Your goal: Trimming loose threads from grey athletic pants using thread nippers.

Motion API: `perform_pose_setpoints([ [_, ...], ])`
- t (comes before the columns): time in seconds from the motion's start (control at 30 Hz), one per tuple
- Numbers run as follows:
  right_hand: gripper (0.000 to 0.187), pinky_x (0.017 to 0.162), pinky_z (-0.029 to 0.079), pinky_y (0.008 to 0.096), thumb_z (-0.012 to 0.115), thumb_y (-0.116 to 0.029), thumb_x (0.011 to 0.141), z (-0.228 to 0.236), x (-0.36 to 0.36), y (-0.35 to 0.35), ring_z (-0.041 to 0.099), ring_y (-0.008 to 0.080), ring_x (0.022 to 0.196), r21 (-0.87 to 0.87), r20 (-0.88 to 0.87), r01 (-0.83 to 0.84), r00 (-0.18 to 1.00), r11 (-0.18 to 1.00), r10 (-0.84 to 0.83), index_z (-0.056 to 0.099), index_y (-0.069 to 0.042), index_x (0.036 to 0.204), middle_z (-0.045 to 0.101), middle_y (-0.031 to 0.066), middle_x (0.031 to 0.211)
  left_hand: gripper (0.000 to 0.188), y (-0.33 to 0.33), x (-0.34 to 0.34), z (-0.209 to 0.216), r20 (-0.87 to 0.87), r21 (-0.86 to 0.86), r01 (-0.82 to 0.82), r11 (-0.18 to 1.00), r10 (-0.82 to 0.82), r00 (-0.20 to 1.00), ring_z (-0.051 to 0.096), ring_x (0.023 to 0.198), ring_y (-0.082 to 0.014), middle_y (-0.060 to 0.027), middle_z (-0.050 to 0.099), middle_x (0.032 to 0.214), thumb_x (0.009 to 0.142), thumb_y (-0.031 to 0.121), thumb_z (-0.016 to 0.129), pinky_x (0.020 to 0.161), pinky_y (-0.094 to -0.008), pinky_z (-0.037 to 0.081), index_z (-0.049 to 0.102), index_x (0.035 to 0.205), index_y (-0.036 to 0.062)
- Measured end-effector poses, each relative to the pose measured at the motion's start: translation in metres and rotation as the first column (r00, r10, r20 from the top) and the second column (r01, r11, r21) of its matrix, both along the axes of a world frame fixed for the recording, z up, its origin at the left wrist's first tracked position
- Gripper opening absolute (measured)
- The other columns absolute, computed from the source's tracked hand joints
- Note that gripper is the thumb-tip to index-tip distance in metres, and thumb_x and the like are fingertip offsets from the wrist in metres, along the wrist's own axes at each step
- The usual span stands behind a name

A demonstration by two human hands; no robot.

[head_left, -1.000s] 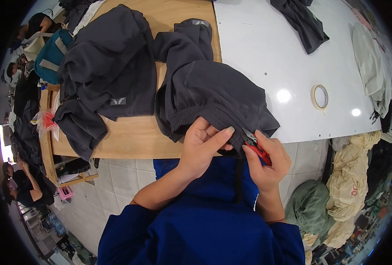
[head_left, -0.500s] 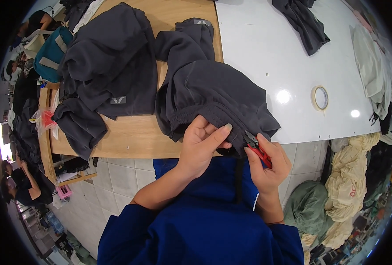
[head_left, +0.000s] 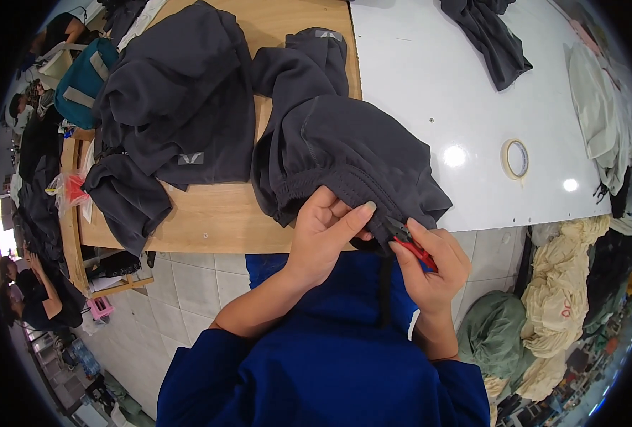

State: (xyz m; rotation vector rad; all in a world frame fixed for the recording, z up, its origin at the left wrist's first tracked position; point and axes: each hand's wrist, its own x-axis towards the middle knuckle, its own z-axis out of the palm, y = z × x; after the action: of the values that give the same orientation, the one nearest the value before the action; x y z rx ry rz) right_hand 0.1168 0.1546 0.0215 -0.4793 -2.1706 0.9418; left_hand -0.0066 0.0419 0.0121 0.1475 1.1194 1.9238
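A dark grey garment (head_left: 358, 135) lies bunched on the table, its gathered, stitched waistband edge hanging toward me. My left hand (head_left: 326, 235) pinches that edge between thumb and fingers. Close to its right, my right hand (head_left: 433, 263) is closed around small red-handled thread snips (head_left: 417, 250). The dark blades of the snips meet the garment's edge, just right of my left thumb. Whether a thread lies between the blades is too small to tell.
More dark grey garments (head_left: 187, 92) are heaped on the wooden tabletop (head_left: 223, 228) to the left. A tape roll (head_left: 515, 159) sits on the white tabletop (head_left: 465, 192). Cream cloth bundles (head_left: 561, 285) and a green bundle (head_left: 497, 327) stand at right. People are at far left.
My right hand has shifted slightly left, bringing the snips' blades lower and closer against the garment's edge. My left hand keeps its pinch in nearly the same place.
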Motion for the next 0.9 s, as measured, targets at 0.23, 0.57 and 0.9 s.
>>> perform_pose_setpoints([
  [0.23, 0.038, 0.050, 0.044, 0.0245, 0.079, 0.001, 0.059, 0.004, 0.002, 0.002, 0.057, 0.0185, 0.056, 0.002, 0.021, 0.014, 1.000, 1.000, -0.014, 0.068, -0.002, 0.095, 0.061, 0.0098, 0.069, 0.030, -0.003, -0.002, 0.001, -0.054, 0.026, 0.013, 1.000, -0.011, 0.998, 0.057, 0.095, -0.0110, -0.0078, 0.061, 0.107, 0.089, 0.005, 0.058, 0.082, -0.0239, 0.046, 0.050, 0.118, -0.0006],
  [0.57, 0.038, 0.050, 0.042, 0.0260, 0.081, -0.005, 0.056, 0.003, 0.001, 0.003, 0.056, 0.0189, 0.054, -0.011, 0.013, -0.024, 1.000, 1.000, 0.024, 0.070, -0.004, 0.093, 0.060, 0.0076, 0.068, 0.033, -0.002, 0.000, 0.000, -0.056, 0.035, 0.001, 0.999, 0.001, 0.998, 0.056, 0.104, -0.0138, -0.0098, 0.059, 0.112, 0.089, 0.003, 0.057, 0.092, -0.0271, 0.043, 0.049, 0.120, -0.0022],
  [0.9, 0.039, 0.048, 0.042, 0.0252, 0.082, -0.008, 0.056, 0.010, 0.007, 0.004, 0.055, 0.0181, 0.053, -0.113, -0.036, -0.191, 0.981, 0.975, 0.189, 0.069, -0.004, 0.093, 0.061, 0.0065, 0.067, 0.032, -0.003, -0.004, 0.000, -0.067, 0.045, 0.020, 0.999, -0.017, 0.998, 0.056, 0.103, -0.0132, -0.0097, 0.059, 0.112, 0.089, 0.004, 0.058, 0.091, -0.0271, 0.044, 0.049, 0.120, -0.0019],
])
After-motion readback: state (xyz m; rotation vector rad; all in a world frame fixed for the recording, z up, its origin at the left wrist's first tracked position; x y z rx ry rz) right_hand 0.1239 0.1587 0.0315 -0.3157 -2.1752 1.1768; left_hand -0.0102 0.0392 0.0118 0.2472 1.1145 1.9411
